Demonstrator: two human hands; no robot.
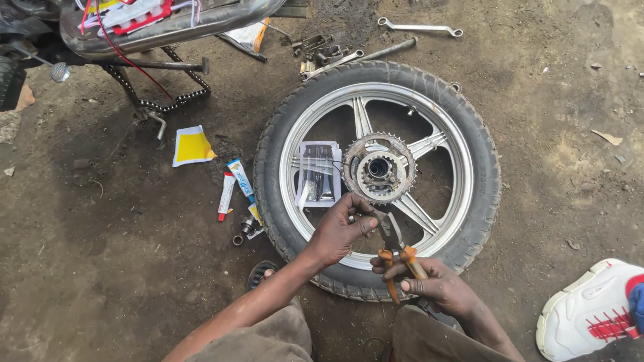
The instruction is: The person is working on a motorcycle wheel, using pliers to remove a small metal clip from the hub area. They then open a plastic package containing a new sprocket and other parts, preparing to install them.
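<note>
From the head camera I see my right hand [436, 285] with its fingers closed around the orange handles of the pliers [394, 249]. My left hand [339, 231] pinches a small part at the pliers' tip, fingers closed on it; I cannot tell what it is. Both hover over the wheel [469, 141] lying flat on the dirt ground [121, 281], just below its sprocket [380, 167]. Two tubes [235, 186] lie left of the tyre, wrenches [419, 28] beyond it.

Outdoor roadside motorcycle repair spot, on bare oil-stained dirt ground [100, 281]. Shown by a removed alloy wheel [379, 177] lying flat with its sprocket [380, 167], a loose drive chain [161, 100], spanners [420, 27] scattered about, glue tubes [239, 177], part of a motorcycle [134, 27].
</note>
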